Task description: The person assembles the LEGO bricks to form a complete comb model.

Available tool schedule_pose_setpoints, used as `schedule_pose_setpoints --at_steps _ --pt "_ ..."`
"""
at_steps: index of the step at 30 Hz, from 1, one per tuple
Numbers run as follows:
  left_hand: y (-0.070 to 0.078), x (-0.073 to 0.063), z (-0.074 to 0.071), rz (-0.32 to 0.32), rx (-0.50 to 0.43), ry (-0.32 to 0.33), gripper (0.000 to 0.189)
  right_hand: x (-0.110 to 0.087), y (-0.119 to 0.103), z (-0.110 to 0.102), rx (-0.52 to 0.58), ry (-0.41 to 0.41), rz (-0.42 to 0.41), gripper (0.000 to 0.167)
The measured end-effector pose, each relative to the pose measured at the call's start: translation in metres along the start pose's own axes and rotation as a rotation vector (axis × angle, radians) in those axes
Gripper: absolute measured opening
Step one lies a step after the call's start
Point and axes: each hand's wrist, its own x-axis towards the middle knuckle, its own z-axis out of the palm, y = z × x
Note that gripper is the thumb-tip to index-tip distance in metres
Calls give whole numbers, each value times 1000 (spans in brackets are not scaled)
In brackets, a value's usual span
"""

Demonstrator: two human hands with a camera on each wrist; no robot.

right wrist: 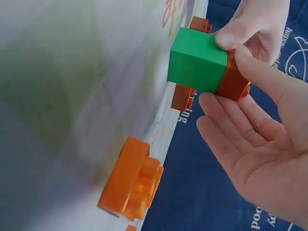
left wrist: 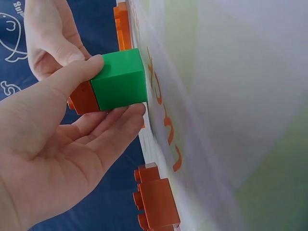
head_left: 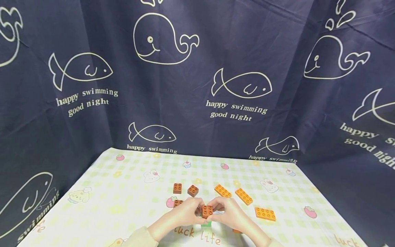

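Note:
In front of me both hands meet at a small stack of toy building bricks. A brown brick (head_left: 207, 210) with studs on top sits flush on a taller green brick (left wrist: 120, 79), whose base is at the tablecloth. With thumb and fingers my left hand (head_left: 189, 212) grips the stack from the left, its thumb on the green brick near the seam. From the other side my right hand (head_left: 230, 213) pinches the brown brick, thumb on its side and fingers near the seam. The head view hides most of the green brick.
Beyond the left hand lie loose brown bricks (head_left: 177, 188), one partly hidden by it. Several orange bricks (head_left: 265, 213) lie to the right, one partly behind the right wrist. A patterned cloth (head_left: 92, 212) covers the table; dark blue curtains (head_left: 191, 89) enclose it.

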Motion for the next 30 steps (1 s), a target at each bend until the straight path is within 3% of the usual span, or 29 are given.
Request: schedule_pose_setpoints --at_steps 8,19,30 --pt "-3 1 0 -7 -40 10 26 -1 3 1 30 -14 4 29" --pt "-4 1 2 -23 -48 -7 26 -3 3 1 -61 -13 -97 31" --pt "-6 3 1 -45 -55 -11 26 -4 5 -8 -83 -41 -130 37"
